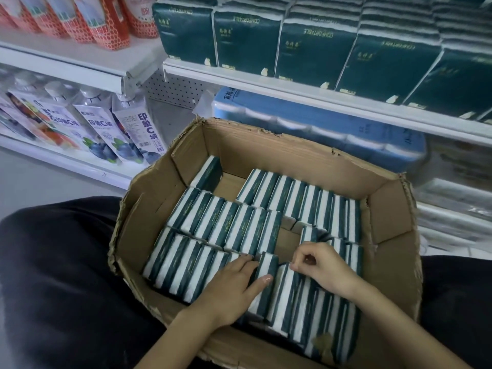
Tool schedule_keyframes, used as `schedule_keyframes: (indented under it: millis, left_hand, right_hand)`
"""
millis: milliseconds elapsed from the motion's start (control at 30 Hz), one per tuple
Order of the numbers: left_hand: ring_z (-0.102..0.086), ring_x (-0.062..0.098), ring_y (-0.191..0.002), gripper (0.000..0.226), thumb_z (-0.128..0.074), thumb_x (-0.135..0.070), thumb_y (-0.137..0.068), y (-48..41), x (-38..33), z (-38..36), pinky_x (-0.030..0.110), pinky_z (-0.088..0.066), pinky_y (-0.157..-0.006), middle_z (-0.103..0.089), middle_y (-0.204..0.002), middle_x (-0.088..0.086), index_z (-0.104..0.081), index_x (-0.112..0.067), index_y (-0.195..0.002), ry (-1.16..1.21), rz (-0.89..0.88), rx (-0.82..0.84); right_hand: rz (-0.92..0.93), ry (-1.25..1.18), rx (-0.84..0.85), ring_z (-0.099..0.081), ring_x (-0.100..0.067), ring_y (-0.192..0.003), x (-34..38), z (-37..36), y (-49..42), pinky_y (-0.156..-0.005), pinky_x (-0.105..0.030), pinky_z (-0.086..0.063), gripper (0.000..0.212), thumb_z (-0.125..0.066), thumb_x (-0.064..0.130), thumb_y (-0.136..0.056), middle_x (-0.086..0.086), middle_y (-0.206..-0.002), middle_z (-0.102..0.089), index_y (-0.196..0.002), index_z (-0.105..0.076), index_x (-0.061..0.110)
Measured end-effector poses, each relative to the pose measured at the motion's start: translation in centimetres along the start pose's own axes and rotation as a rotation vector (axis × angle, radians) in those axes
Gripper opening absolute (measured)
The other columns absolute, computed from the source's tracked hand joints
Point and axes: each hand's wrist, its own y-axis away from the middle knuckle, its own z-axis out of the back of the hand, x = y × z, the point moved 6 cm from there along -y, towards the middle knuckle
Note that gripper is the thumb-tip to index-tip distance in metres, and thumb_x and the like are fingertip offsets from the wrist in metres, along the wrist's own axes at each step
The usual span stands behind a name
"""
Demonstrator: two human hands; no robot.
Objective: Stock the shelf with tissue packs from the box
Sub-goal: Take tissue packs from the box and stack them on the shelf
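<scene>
An open cardboard box (266,145) sits in front of me, filled with several rows of dark green and white tissue packs (229,227) standing on edge. My left hand (234,286) lies on the near row, thumb and fingers round one tissue pack (266,267) at the row's end. My right hand (322,265) is just to its right, fingers curled and pinching the top edge of the neighbouring pack (286,286). On the shelf (292,87) above stand several larger green tissue packs (314,51).
Blue toilet-roll packs (306,126) lie on the lower shelf behind the box. White pouches with blueberry print (106,129) and red pouches (87,20) fill the left shelves. My dark-clothed legs (58,275) flank the box. Bare cardboard floor shows in gaps inside the box.
</scene>
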Motion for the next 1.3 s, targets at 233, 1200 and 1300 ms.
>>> schedule_keyframes:
  millis: [233,1200,1300]
  left_hand:
    - [-0.010,0.009,-0.147,0.070,-0.021,-0.061,-0.095,0.3,-0.3,-0.2,0.026,-0.009,-0.119,-0.012,-0.161,-0.004,-0.018,-0.023,-0.154,0.013,-0.001,0.026]
    - [-0.042,-0.004,-0.129,0.056,-0.029,-0.070,-0.083,2.7,-10.8,17.8,0.030,-0.034,-0.112,-0.049,-0.135,-0.018,-0.042,-0.047,-0.131,0.825,-0.451,-0.901]
    - [-0.047,0.003,-0.128,0.061,-0.029,-0.068,-0.082,2.8,-12.8,22.1,0.036,-0.037,-0.110,-0.054,-0.134,-0.011,-0.048,-0.037,-0.132,0.816,-0.556,-0.916]
  right_hand:
    - [-0.033,-0.138,-0.108,-0.064,-0.014,-0.076,0.2,3.4,-0.3,-0.081,-0.032,-0.052,0.027,-0.070,0.009,-0.085,0.001,-0.073,-0.066,-0.062,-0.056,0.016]
    - [0.287,-0.513,-0.889,-0.061,0.004,-0.091,15.2,16.2,1.7,-0.073,-0.008,-0.047,0.058,-0.079,0.010,-0.074,0.012,-0.111,-0.060,-0.123,-0.051,0.024]
    - [0.368,-0.326,-0.984,-0.057,0.004,-0.081,18.4,19.7,1.3,-0.071,-0.009,-0.046,0.055,-0.081,0.020,-0.073,0.017,-0.100,-0.057,-0.119,-0.054,0.029]
